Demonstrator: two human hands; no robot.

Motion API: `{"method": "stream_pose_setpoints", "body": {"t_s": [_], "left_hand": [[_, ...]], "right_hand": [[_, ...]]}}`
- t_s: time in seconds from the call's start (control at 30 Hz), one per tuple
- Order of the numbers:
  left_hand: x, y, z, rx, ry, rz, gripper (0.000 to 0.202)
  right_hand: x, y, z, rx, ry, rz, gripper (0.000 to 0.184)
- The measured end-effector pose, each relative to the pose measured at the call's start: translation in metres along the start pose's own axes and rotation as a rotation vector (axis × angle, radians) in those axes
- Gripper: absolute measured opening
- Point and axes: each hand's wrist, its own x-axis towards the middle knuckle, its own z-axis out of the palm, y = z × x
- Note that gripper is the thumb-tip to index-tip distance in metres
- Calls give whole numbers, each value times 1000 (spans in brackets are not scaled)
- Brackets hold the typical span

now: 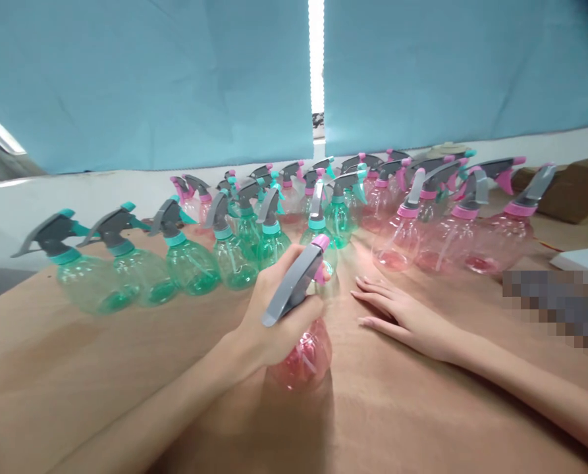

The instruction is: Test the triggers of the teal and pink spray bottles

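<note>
My left hand [274,316] is wrapped round the neck of a pink spray bottle [303,362] with a grey trigger head and a pink nozzle. The bottle is upright, low over or on the table in front of me; the fingers cover its collar. To the right, my right hand [402,313] lies flat on the wood with its fingers stretched out, holding nothing. Just beyond the left hand stands a row of green spray bottles [192,266]. Several pink spray bottles [397,247] stand past the right hand's fingertips.
More green and pink bottles crowd the back of the wooden table [363,421]. A cardboard box [570,191] is at the back right, near a white flat object [583,260]. Behind everything hangs a blue sheet [150,85], with a bright light strip [316,59] at its middle.
</note>
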Motion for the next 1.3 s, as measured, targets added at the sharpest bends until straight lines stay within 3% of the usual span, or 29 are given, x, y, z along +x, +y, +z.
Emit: {"method": "stream_pose_setpoints", "body": {"t_s": [0.4,0.97,1.3], "left_hand": [[-2,-3,-1,5,17,48,14],[-2,-6,5,74,125,35,29],[-1,-6,5,55,101,32,28]], "right_hand": [[0,0,-1,20,14,4,60],[2,-4,-5,38,10,6,60],[1,-3,-4,38,36,-10,57]]}}
